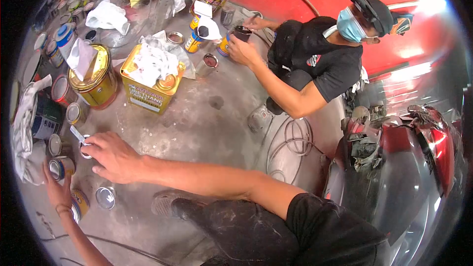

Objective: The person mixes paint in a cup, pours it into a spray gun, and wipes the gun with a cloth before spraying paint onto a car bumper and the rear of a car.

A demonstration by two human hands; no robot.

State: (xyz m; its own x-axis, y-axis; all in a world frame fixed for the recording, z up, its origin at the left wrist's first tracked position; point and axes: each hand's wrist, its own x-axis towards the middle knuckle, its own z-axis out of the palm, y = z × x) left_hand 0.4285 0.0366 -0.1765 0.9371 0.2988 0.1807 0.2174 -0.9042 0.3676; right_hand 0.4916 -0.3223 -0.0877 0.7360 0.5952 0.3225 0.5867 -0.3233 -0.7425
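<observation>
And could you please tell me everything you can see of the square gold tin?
The square tin is shiny gold and looks metallic, its front printed with "URETHANE PAINT" below blurred reddish lettering. It stands upright on the grey floor, right of a round gold can in the view. A crumpled white cloth covers much of its top; a round gold cap shows beside the cloth.

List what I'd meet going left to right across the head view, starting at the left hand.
Left hand, pale flat stick, right hand, open container, blue face mask, shiny red part.
</observation>
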